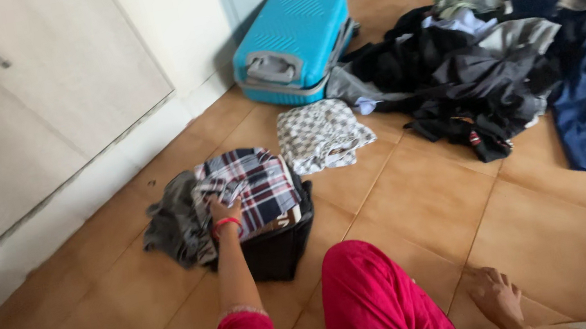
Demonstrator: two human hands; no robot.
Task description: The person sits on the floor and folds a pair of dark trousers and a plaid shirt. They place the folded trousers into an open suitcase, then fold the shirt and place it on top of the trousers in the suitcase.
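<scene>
Left hand pinching the plaid shirt on the folded stack, clothes pile at 2 o'clock; right hand spread flat on floor.

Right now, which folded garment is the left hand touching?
The left hand rests on the red-and-navy plaid shirt topping the near stack; the folded beige checked cloth lies apart, nearer the suitcase.

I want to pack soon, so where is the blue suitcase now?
In the head view, the blue suitcase lies on the tiled floor at the top centre, against the white wall, left of the dark clothes pile.
</scene>
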